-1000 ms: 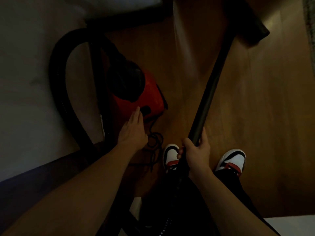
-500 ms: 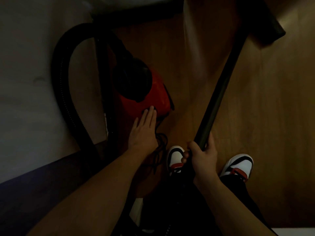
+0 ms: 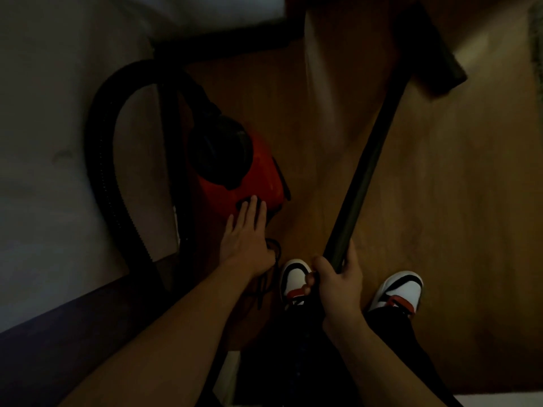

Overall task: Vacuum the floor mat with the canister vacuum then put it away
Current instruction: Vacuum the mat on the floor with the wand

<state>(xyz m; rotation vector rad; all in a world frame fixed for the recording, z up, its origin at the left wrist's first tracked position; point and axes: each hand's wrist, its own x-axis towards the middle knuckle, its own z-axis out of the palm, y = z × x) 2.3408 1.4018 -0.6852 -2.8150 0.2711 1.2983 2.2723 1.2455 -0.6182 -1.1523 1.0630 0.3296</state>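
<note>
Dim light; view straight down. Red vacuum (image 3: 258, 183) sits on the wooden floor (image 3: 455, 215), left of centre, close beside a pale surface (image 3: 44, 142) on its left; a round black part lies on its top.

Left hand (image 3: 246, 239): fingers straight and close together, laid flat on the near end of the vacuum; fingertips at a dark patch there; it grips nothing.

Right hand (image 3: 338, 286): fingers and thumb curled round the lower end of the dark tube (image 3: 367, 177). The tube slants away and to the right; it ends at the black nozzle (image 3: 435, 54) near the top of view; cannot tell whether the nozzle touches the floor.

Ribbed black hose (image 3: 101, 160) arcs from the vacuum's far end, out across the pale surface, then back down toward the person. Tangle of black cord (image 3: 271, 254) lies just beside the left wrist. White, black and red shoes (image 3: 293, 274) stand on the floor, one on either side of the right hand.
</note>
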